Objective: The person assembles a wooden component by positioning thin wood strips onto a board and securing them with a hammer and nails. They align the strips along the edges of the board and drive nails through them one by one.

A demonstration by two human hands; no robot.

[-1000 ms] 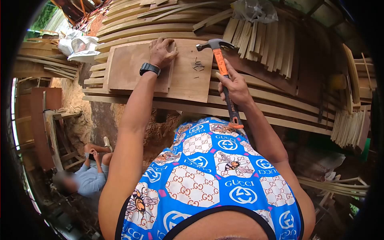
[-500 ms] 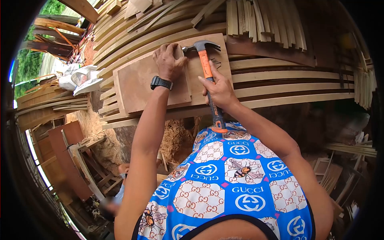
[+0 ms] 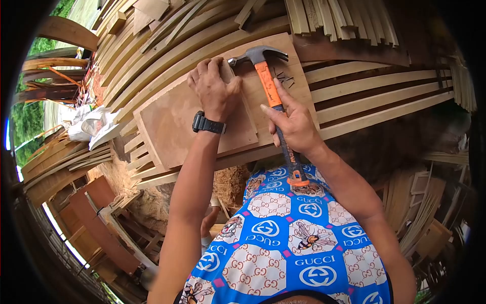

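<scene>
Flat brown wooden panel (image 3: 202, 124) lies atop stacked curved timber slats (image 3: 364, 96); loose small nails (image 3: 283, 78) right of the panel, white crumpled sack (image 3: 91, 126) left.

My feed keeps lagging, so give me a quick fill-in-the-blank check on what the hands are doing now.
1. The right hand grips a ____ with an orange handle.
2. The left hand presses on a flat wooden ____.
3. The left wrist wears a black ____.
4. Loose nails lie to the ____ of the hammer head.

Missing words: hammer; board; watch; right
</scene>
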